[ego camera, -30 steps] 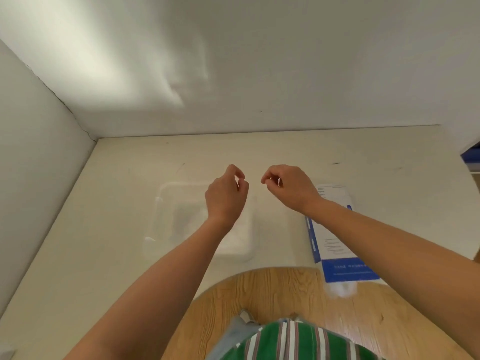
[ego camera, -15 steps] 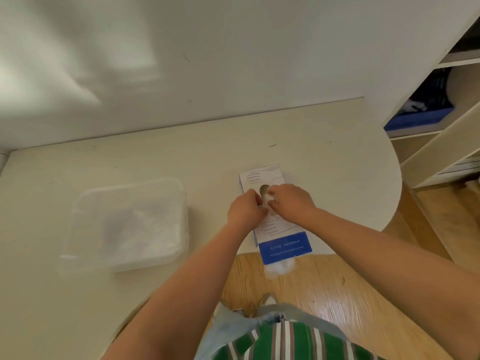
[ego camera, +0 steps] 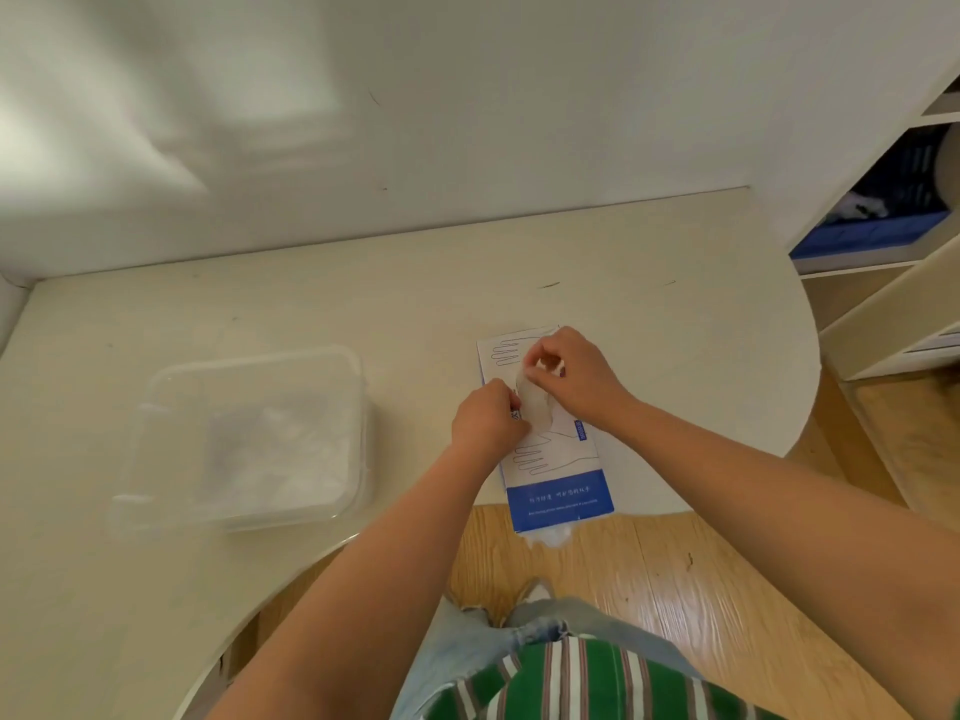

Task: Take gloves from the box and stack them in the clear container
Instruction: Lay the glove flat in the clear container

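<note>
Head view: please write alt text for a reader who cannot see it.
The left hand and right hand pinch a clear glove at the opening of a box on a table. A container holding gloves sits to its left.

The box [ego camera: 558, 491] is matt white card with a blue printed band. The glove [ego camera: 531, 402] is thin, cloudy plastic film. Left, the container [ego camera: 249, 366] is clear, faintly glossy plastic. The table [ego camera: 675, 330] is smooth, matt cream; the floor [ego camera: 649, 574] is glossy wood grain. My shirt [ego camera: 587, 683] is striped cloth, my jeans [ego camera: 467, 646] frayed denim.
</note>
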A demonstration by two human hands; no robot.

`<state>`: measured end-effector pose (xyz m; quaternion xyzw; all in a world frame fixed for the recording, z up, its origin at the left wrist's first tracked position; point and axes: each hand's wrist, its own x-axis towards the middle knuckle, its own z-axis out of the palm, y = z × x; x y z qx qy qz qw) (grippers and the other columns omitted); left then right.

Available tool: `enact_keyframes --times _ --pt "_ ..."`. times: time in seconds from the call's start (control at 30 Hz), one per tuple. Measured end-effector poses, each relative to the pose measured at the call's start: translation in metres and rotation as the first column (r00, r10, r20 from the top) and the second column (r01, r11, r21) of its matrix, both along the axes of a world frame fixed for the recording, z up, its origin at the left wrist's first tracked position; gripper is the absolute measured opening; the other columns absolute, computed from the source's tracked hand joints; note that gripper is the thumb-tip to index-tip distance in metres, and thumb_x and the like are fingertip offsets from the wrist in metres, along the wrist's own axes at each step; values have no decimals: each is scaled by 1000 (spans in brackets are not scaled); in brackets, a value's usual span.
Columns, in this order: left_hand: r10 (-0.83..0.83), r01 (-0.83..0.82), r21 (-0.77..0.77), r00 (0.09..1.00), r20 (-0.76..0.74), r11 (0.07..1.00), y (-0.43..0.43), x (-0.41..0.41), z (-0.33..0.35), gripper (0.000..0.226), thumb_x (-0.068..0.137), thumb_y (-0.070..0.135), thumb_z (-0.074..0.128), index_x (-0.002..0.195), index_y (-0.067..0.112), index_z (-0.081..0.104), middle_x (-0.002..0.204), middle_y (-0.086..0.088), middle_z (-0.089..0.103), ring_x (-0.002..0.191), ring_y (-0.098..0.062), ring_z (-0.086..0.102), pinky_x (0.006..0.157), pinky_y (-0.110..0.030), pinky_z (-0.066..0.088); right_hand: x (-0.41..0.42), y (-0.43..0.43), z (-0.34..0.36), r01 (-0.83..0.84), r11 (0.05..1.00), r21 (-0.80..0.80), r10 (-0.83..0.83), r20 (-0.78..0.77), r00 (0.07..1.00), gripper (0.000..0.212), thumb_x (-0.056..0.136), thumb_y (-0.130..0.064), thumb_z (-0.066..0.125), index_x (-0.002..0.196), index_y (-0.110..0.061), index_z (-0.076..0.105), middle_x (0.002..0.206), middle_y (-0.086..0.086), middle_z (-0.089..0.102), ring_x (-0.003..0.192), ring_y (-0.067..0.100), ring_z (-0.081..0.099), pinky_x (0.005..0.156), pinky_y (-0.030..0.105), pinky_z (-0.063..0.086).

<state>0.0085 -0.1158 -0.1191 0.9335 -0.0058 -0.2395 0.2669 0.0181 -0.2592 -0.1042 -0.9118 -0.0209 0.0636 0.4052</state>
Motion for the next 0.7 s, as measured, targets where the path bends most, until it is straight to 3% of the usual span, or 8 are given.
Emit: enact_keyframes --times 0.13,0.23,0.3,0.37,0.43,0.53,0.6,0.7 --pt "-1 2 10 1000 -17 1000 0 0 2 28 85 22 67 109 13 56 106 -4 63 96 -22 60 79 -33 51 9 -3 25 120 929 351 -119 -26 993 6 99 -21 51 96 -20 56 102 0 60 97 18 59 86 30 50" --pt "-14 15 3 999 -47 1000 0 1 8 26 85 22 67 107 13 55 104 -5 63 93 -24 63 78 -35 52 12 -3 44 198 841 503 -188 -72 980 10 103 -22 44 98 -16 49 84 15 58 71 28 60 61 32 55" --pt "-27 25 -23 996 -89 999 2 1 13 19 88 19 65 103 13 56 96 -5 63 82 -24 66 76 -36 55 10 -5 53 227 820 526 -216 -84 973 10 104 -20 41 101 -12 46 64 6 49 47 11 47 45 21 41" --pt "-17 2 -110 991 -135 994 5 1 20 4 92 10 56 88 10 57 79 -5 63 61 -20 62 63 -30 54 8 -9 57 241 814 529 -209 -121 970 11 104 -21 41 102 -12 47 60 -1 45 42 7 37 42 18 34" --pt "88 -121 -246 986 -140 962 9 3 27 24 93 5 44 75 7 58 70 -6 62 53 -17 56 54 -26 48 6 -13 58 216 829 515 -164 -144 976 9 103 -20 43 102 -12 47 57 -4 46 44 9 36 43 20 34" --pt "354 -464 -551 886 -300 694 14 8 42 39 99 23 30 82 5 60 74 -10 62 60 -20 56 60 -30 45 0 -14 59 201 829 522 -114 -195 974 4 98 -10 48 99 -14 47 63 -5 54 46 9 41 45 18 34" --pt "372 -555 -643 832 -412 528 18 13 50 57 100 46 26 81 7 63 78 -10 67 69 -21 60 68 -33 46 -4 -12 60 178 839 513 -82 -205 975 12 95 -6 52 97 -16 48 76 0 56 51 8 46 48 17 37" --pt "305 -391 -636 920 -246 665 24 17 56 43 93 51 54 83 12 69 77 -3 69 74 -14 62 75 -34 44 -8 -8 61 111 881 459 -28 -184 983 20 90 1 56 101 -14 51 90 2 55 61 9 52 53 17 42"
